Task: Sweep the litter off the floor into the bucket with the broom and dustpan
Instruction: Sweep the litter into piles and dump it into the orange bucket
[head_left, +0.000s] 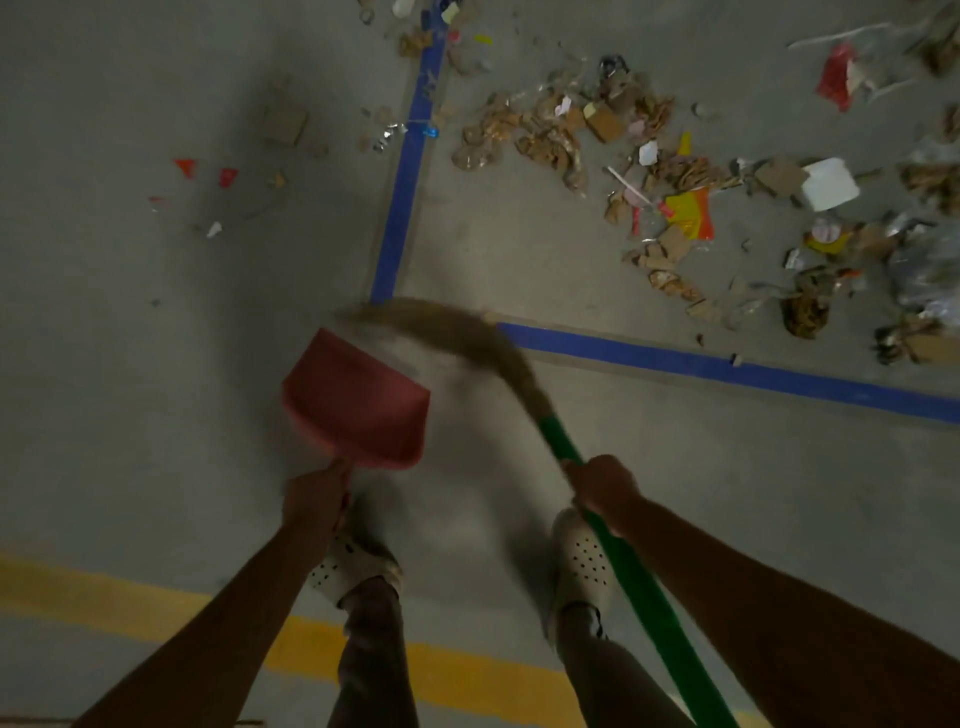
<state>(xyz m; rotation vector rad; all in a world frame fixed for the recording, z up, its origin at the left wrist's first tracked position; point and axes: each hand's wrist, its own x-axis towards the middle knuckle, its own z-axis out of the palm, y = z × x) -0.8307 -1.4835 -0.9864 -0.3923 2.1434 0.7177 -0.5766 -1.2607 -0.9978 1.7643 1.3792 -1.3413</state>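
While the brush end is blurring across the corner of the blue tape (410, 171), I am judging this job as barely begun. My left hand (317, 493) is curling round the handle of the red dustpan (358, 400), which is sitting just on the near side of the tape corner with its mouth facing it. As far as I can tell, nothing is lying in the pan. My right hand (605, 491) is wrapping round the green shaft of the broom (640, 577), whose bristles are arcing over the tape corner toward the pan's lip. Whether they are pushing anything I cannot tell through the blur. The bulk of the litter (649, 171) is lying inside the taped angle, beyond the tape and well apart from the pan: cardboard, wrappers, a white block. A few stray bits (227, 176) are lying outside the tape, off to its left. The bucket is not showing anywhere, so I am reckoning that nearly all the gathering, scooping and tipping is waiting to be done.
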